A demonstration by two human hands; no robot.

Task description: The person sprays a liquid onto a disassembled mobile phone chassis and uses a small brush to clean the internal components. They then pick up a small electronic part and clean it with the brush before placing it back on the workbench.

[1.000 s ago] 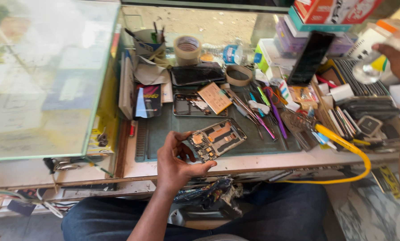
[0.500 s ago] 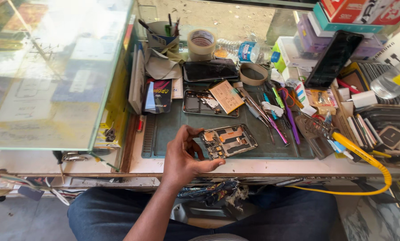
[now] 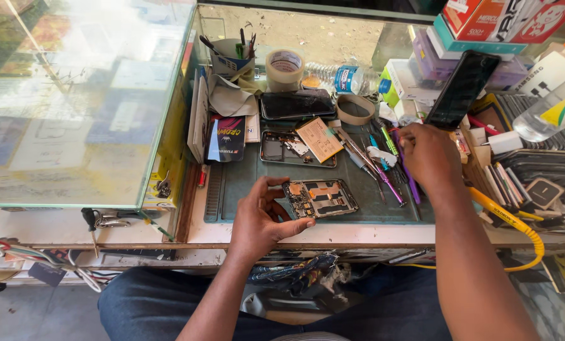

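While the left hand grips the near-left corner of an opened phone, thumb and fingers closed on its edge, the phone lies flat on a green mat at the front of the surface. Over to the right, the right hand rests among a cluster of tools; its fingers curl down, but I cannot tell whether they hold anything. Behind the phone sit a metal tray, a tan battery, a dark screen and a tape roll. A glass case stands to the left.
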